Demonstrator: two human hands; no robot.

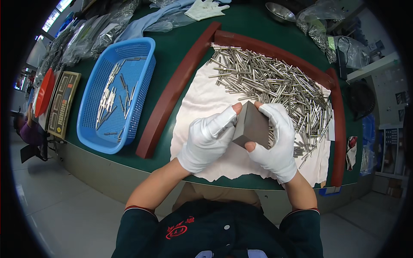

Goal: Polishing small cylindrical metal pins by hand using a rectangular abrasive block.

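While both hands met above the cloth, the left hand (208, 139) in a white fingerless glove closed on the near-left side of a dark grey rectangular metal block (251, 127), bare thumb tip pressed at its top corner. The right hand (275, 142), gloved the same, wrapped the block's right side, a bare fingertip showing under its lower edge. The block sat tilted, held off the white cloth (202, 103), between both palms and just in front of the heap of thin silver metal rods (275, 81). The rods spread across the cloth's far and right part, some lying right behind the right hand; whether any sat in the block could not be told. A reddish-brown curved wooden border (172, 92) framed cloth and rods on the green table (180, 38). Well left lay a blue perforated plastic basket (116, 94) with a few loose rods inside. Judgement: the grip looked best kept even on both sides, the block held level and close over the cloth, so nothing would slide out or drop among the heap.
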